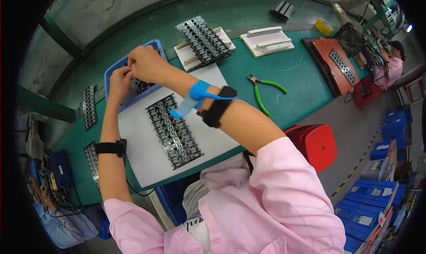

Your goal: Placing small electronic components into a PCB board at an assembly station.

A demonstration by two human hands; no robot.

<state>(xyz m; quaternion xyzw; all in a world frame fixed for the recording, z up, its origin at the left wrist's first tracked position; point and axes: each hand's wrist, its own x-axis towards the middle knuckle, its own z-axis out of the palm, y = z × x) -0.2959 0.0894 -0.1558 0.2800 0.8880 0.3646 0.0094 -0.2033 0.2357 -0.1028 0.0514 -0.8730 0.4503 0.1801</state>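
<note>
Both my hands are raised over a blue plastic tray (116,69) at the far left of the green bench. My left hand (119,81) and my right hand (144,62) pinch a small dark part between their fingertips; the part itself is mostly hidden. A dark circuit board panel (143,85) lies in the tray under my hands. A long panel of black circuit boards (174,130) lies on a white sheet (142,156) in front of me. My right wrist carries a blue strap and a black band.
Another board panel (204,40) rests on a white block behind the sheet, beside a white foam block (266,41). Green-handled pliers (262,90) lie to the right. More board strips (89,106) sit at the left. A red stool (316,144), blue bins (370,200), another worker (392,65).
</note>
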